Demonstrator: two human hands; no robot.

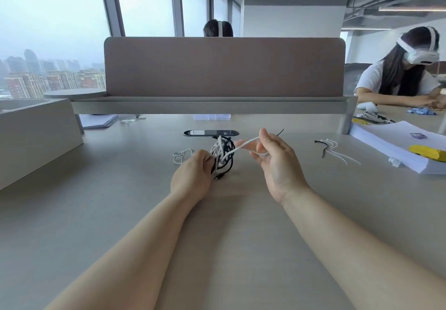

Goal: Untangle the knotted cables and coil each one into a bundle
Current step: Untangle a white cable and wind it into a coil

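grey office worktop beside tall windows, brown divider panel across 12 o'clock. cable tangle of black and white cord at centre, hard to tell whether resting on the surface or lifted just off it, black plug hanging at its 6 o'clock. left hand at 9 o'clock of the knot, fingers curled round its near side in a firm grip. right hand at 3 o'clock, thumb and forefinger pinching a white strand drawn out taut from the knot, remaining fingers loosely spread. white loop lying slack at 9 o'clock beyond the left hand; unclear whether part of the same cord. cable ties well apart at 3 o'clock, untouched. main risk, as a judgement: a hard pull on the strand while threaded under black loops, cinching the knot tighter instead of freeing it. second risk: loosened left grip, whole bundle dragged toward 3 o'clock with nothing undone. also possible: plug snagging inside a loop on the way through.
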